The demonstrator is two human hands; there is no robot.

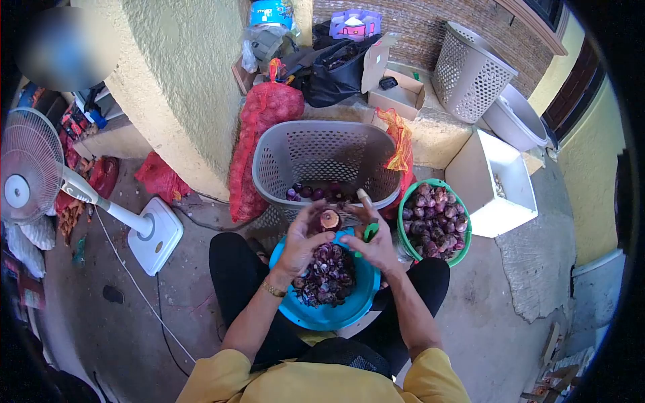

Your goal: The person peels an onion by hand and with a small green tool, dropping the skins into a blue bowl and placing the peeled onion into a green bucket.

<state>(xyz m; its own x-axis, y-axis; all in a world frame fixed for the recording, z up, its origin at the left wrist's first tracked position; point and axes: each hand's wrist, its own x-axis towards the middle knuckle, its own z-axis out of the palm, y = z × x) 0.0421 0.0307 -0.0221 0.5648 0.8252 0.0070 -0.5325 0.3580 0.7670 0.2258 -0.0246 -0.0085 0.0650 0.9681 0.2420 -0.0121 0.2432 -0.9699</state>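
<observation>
My left hand (304, 243) is closed around a red onion (329, 220), whose pale cut end faces up toward me. My right hand (373, 246) grips a small knife by its green handle (370, 232); the blade cannot be made out. A pale wrap covers one fingertip of that hand. Both hands are above a blue basin (366, 295) between my legs, which holds a heap of purple onion skins (328, 277). Just beyond them, a tall grey perforated basket (322, 134) has several purple onions (307, 192) at its bottom.
A green basket (465, 250) full of unpeeled red onions stands at right, near a white box (480, 191). Behind are a red mesh sack (269, 114) of onions, a black bag (336, 77) and another grey basket (474, 67). A fan (151, 232) with cords stands left.
</observation>
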